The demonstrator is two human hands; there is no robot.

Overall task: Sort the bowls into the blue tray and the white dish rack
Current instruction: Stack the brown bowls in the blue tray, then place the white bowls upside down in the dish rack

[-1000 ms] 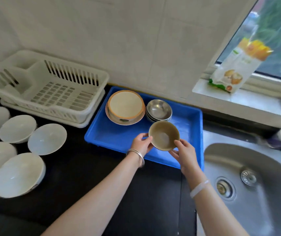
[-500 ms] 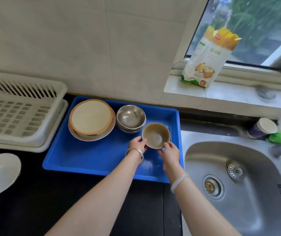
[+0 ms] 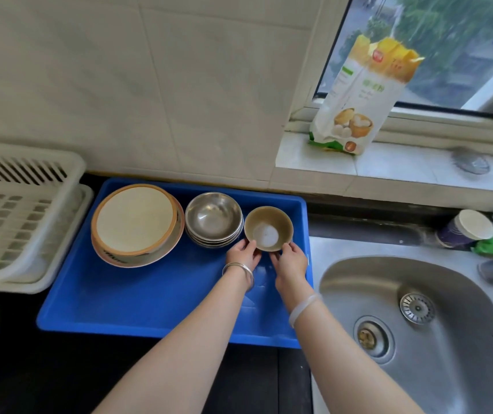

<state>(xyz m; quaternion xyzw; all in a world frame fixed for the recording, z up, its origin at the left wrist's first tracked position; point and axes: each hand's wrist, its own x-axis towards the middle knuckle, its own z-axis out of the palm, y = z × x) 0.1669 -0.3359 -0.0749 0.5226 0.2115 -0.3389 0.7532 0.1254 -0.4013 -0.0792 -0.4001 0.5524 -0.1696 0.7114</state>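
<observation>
Brown bowl (image 3: 268,229) w/ both hands, 1 blue tray (image 3: 137,297), 4 steel bowls (image 3: 213,218).

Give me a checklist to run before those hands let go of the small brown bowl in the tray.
1. Both hands on the bowl: ok. Left hand and right hand grip the near rim of the brown bowl.
2. Bowl over the blue tray: ok, at its far right corner.
3. Bowl upright: ok, opening faces up.
4. Bowl resting on the tray floor: cannot tell.
5. Clear of the steel bowls: cannot tell; the rims look very close or touching.
6. Clear of the tray's right wall: ok, blue shows between them.
</observation>
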